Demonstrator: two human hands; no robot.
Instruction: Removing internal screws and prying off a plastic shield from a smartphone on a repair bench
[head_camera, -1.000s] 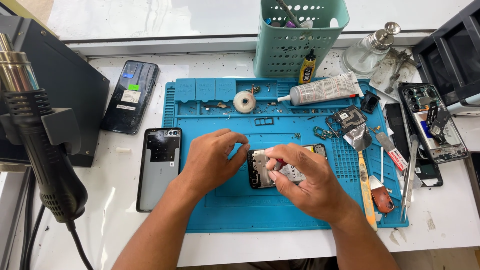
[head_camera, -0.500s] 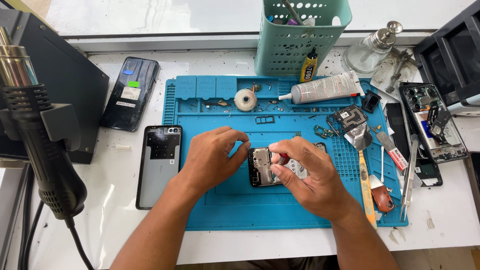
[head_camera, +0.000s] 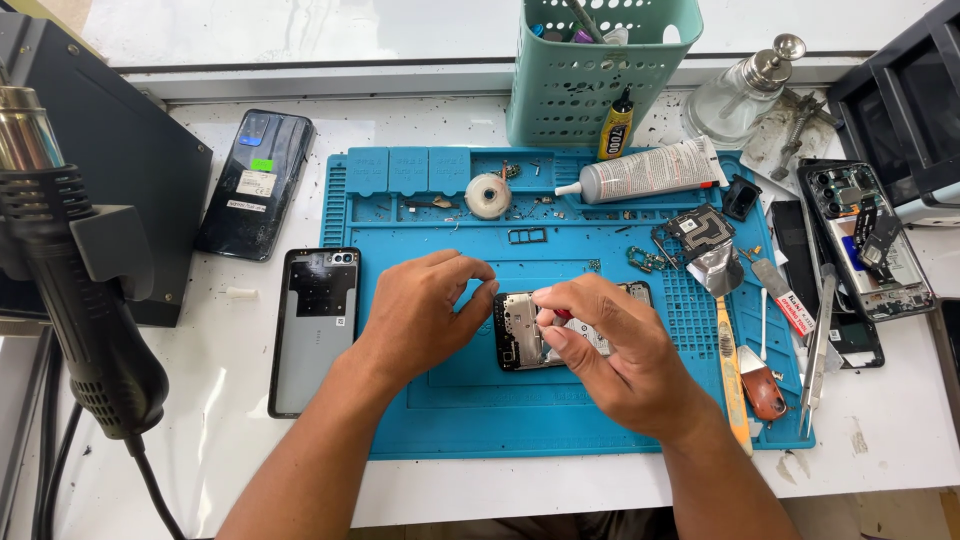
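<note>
My left hand (head_camera: 420, 310) steadies the opened phone (head_camera: 520, 335) at its left end, fingers curled on its edge, grip clenched on it. My right hand (head_camera: 610, 350) covers most of the phone & pinches a small red-handled tool (head_camera: 562, 314) over the board; tip hidden. Phone lies mid blue repair mat (head_camera: 440, 400), near centre of the desk (head_camera: 900, 440). Back cover (head_camera: 312, 330) sits just off the mat's left edge; dark phone (head_camera: 255, 185) toward the desk's back left. Glue tube (head_camera: 645, 172) at the mat's back edge, teal basket (head_camera: 595, 75) behind it. Tweezers (head_camera: 818, 355) by the mat's right edge. Hot-air gun (head_camera: 75, 290) at the desk's left edge.
</note>
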